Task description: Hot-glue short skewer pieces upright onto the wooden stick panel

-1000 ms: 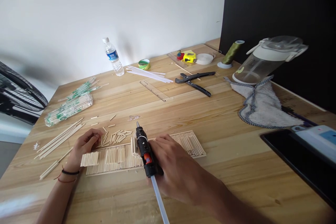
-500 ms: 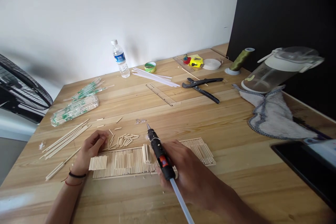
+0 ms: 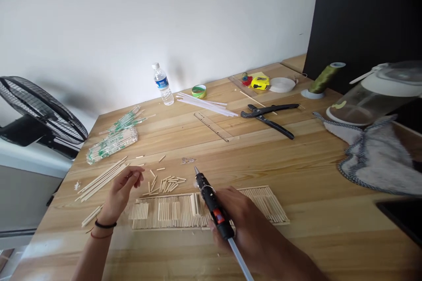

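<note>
My right hand (image 3: 234, 210) is wrapped round a black hot glue gun (image 3: 211, 199), with a pale glue stick (image 3: 240, 259) running out of its back end. Its nozzle points away from me, over the table beyond a long panel of thin wooden sticks (image 3: 150, 219). Short stick rows lie across that panel, and a small bundle of sticks (image 3: 195, 205) sits on it left of the gun. My left hand (image 3: 127, 184) hovers by the panel's far left corner, fingers curled together; whatever they pinch is hidden. Cut stick pieces (image 3: 169, 184) lie scattered to its right.
Long sticks (image 3: 102, 180) and wrapped stick packs (image 3: 112, 142) lie left. Farther back are a water bottle (image 3: 163, 85), green tape (image 3: 198, 91), a ruler (image 3: 212, 127), black cutters (image 3: 270, 118) and a yellow tape measure (image 3: 260, 82). A cloth (image 3: 372, 153) and jug (image 3: 372, 96) stand right.
The view has swung so the scene sits farther right and lower. My left hand has drawn slightly left, away from the cut pieces. My right hand still holds the glue gun over the panel.
</note>
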### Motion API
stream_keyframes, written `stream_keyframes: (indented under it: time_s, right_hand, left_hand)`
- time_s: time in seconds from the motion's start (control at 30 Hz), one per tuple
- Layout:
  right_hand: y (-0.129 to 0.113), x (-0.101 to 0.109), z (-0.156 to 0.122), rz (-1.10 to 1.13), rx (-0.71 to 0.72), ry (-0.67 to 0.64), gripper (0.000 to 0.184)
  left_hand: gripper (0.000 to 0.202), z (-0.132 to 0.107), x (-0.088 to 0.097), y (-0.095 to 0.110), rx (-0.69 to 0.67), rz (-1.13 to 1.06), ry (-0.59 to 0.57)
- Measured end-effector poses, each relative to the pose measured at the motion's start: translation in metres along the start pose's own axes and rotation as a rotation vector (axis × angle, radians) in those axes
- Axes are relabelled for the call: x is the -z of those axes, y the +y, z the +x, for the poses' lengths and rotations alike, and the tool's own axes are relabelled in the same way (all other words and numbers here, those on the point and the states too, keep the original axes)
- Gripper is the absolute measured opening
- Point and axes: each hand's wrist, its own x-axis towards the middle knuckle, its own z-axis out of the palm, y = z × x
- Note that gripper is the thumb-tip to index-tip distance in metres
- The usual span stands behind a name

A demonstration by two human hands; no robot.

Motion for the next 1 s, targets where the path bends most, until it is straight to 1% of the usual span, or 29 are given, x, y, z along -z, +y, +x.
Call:
stream_keyframes:
  time_s: [0.07,0.1,0.2,0.3,0.37,0.43,0.5,0.57,0.67,0.73,0.83,0.9,1.0]
  right_hand:
    - [0.000,0.000,0.001,0.000,0.009,0.005,0.019]
    - [-0.001,0.000,0.001,-0.002,0.014,0.003,0.019]
    - [-0.003,0.000,0.001,-0.003,0.029,-0.023,0.020]
    - [-0.005,0.002,0.000,0.005,0.046,-0.031,0.019]
    - [-0.007,0.004,0.000,0.025,0.074,-0.031,0.019]
    - [-0.009,0.005,0.000,0.043,0.099,-0.018,0.019]
    - [-0.010,0.006,0.000,0.049,0.112,0.020,0.020]
    - [-0.009,0.006,-0.001,0.053,0.126,0.055,0.019]
    - [-0.008,0.005,-0.003,0.079,0.130,0.065,0.014]
    - [-0.008,0.004,-0.005,0.113,0.103,0.065,0.009]
    - [-0.009,0.002,-0.005,0.158,0.064,0.074,0.004]
    - [-0.009,0.001,-0.004,0.162,0.075,0.085,0.004]
    - [-0.007,0.003,-0.001,0.143,0.123,0.109,0.010]
  left_hand:
    - [0.031,-0.005,-0.005,0.018,-0.047,0.043,-0.010]
    - [0.031,-0.009,-0.009,0.028,-0.076,0.066,-0.034]
    - [0.032,-0.023,-0.026,0.057,-0.154,0.122,-0.166]
    - [0.026,-0.035,-0.042,0.074,-0.219,0.146,-0.266]
    - [0.035,-0.039,-0.051,0.076,-0.236,0.142,-0.310]
    - [0.044,-0.041,-0.057,0.073,-0.237,0.124,-0.306]
    - [0.046,-0.040,-0.061,0.069,-0.242,0.099,-0.288]
    - [0.044,-0.040,-0.065,0.066,-0.242,0.076,-0.276]
    - [0.041,-0.042,-0.071,0.065,-0.247,0.064,-0.269]
    - [0.041,-0.045,-0.075,0.067,-0.268,0.077,-0.272]
    - [0.035,-0.051,-0.080,0.069,-0.293,0.120,-0.261]
    - [0.030,-0.053,-0.082,0.069,-0.307,0.147,-0.232]
    - [0.026,-0.054,-0.085,0.068,-0.323,0.161,-0.193]
